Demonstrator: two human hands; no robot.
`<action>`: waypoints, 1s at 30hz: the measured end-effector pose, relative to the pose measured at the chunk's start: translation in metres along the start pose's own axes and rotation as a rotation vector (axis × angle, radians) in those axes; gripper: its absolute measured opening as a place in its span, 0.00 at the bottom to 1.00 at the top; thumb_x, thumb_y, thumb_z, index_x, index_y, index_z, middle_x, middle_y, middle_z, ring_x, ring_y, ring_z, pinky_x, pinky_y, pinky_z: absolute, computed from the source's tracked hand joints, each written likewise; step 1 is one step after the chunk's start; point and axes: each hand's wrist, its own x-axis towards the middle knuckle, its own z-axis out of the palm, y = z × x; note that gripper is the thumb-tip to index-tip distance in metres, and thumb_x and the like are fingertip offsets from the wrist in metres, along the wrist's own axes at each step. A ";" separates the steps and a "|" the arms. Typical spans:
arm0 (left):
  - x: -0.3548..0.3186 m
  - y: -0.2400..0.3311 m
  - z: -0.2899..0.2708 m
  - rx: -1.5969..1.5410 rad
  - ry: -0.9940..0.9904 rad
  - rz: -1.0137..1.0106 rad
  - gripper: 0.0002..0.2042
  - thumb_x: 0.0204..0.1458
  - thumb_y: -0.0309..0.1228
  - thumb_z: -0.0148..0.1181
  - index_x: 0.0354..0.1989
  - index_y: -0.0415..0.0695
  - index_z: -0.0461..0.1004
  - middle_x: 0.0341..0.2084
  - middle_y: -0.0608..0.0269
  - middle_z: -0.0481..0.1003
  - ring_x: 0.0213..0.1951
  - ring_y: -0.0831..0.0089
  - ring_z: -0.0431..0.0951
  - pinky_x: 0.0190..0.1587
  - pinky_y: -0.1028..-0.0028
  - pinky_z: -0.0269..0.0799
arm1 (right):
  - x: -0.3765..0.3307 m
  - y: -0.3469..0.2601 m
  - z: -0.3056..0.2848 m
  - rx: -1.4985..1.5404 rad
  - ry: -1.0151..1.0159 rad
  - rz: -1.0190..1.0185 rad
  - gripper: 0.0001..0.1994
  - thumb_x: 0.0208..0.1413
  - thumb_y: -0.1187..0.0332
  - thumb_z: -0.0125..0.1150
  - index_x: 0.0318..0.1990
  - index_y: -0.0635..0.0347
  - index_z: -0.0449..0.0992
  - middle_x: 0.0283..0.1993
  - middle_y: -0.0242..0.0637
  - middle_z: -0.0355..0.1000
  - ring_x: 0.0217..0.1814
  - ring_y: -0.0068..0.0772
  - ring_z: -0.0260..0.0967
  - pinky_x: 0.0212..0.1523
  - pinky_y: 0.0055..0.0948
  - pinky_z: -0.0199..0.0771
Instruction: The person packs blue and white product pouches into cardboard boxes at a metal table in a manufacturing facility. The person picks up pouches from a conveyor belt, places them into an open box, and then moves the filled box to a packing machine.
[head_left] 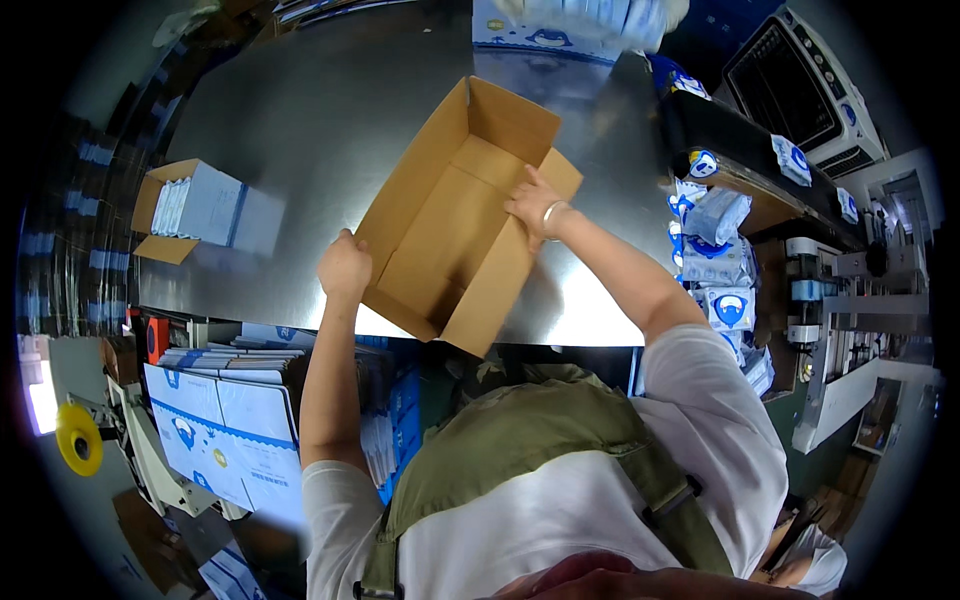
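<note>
An open cardboard box [430, 230], bare brown inside with nothing in it, lies tilted over the near part of the steel table in front of me. My left hand [345, 266] is closed on its left wall close to the near left corner. At the right wall, my right hand [537, 205] grips the edge, with fingers reaching over to the inside and a light band round the wrist. One long flap [515, 260] folds outward along the right side. The box's outer faces are mostly hidden from here.
A smaller carton [195, 210] packed with white packets lies at the table's left. Another blue-white carton [545, 35] stands at the far edge. To the right, packets [725, 250] pile up beside a black conveyor [750, 135]. Flat folded cartons [225, 430] are stacked below left of the steel table [330, 100].
</note>
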 end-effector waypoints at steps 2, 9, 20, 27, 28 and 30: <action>-0.001 -0.002 0.002 -0.012 0.035 -0.024 0.13 0.52 0.37 0.50 0.39 0.39 0.70 0.33 0.46 0.76 0.39 0.49 0.76 0.41 0.57 0.70 | 0.016 -0.005 0.026 0.061 0.146 -0.037 0.28 0.25 0.57 0.72 0.40 0.53 0.73 0.41 0.37 0.69 0.53 0.39 0.62 0.62 0.43 0.51; 0.000 -0.019 0.015 0.008 0.063 -0.004 0.16 0.51 0.39 0.53 0.41 0.39 0.71 0.33 0.46 0.76 0.39 0.48 0.75 0.40 0.55 0.70 | 0.017 -0.005 0.050 0.136 0.468 -0.021 0.24 0.22 0.53 0.73 0.28 0.53 0.71 0.32 0.34 0.68 0.43 0.37 0.64 0.55 0.38 0.58; 0.003 -0.001 0.009 0.090 0.075 -0.085 0.15 0.51 0.36 0.56 0.41 0.39 0.71 0.33 0.46 0.76 0.38 0.47 0.75 0.39 0.55 0.70 | -0.059 0.075 0.034 0.462 0.732 0.006 0.32 0.30 0.65 0.70 0.50 0.55 0.68 0.58 0.47 0.60 0.63 0.50 0.53 0.65 0.47 0.49; 0.001 0.013 0.005 0.114 0.112 -0.140 0.13 0.50 0.37 0.56 0.36 0.39 0.70 0.28 0.48 0.76 0.35 0.47 0.75 0.37 0.55 0.70 | -0.116 0.325 0.005 -0.146 0.448 0.893 0.35 0.37 0.71 0.63 0.59 0.49 0.59 0.63 0.46 0.54 0.70 0.47 0.43 0.66 0.52 0.39; 0.002 0.013 0.005 0.117 0.096 -0.153 0.13 0.50 0.37 0.56 0.36 0.39 0.70 0.28 0.48 0.76 0.35 0.47 0.76 0.37 0.55 0.70 | -0.112 0.343 0.000 -0.183 0.384 0.891 0.36 0.40 0.70 0.62 0.61 0.46 0.58 0.64 0.46 0.53 0.71 0.46 0.41 0.66 0.53 0.36; 0.003 0.010 0.008 0.125 0.059 -0.187 0.13 0.50 0.37 0.57 0.36 0.39 0.70 0.27 0.49 0.76 0.34 0.48 0.76 0.37 0.56 0.70 | -0.098 0.363 -0.018 -0.280 0.176 0.869 0.35 0.44 0.69 0.60 0.63 0.41 0.56 0.67 0.45 0.51 0.72 0.44 0.40 0.67 0.55 0.32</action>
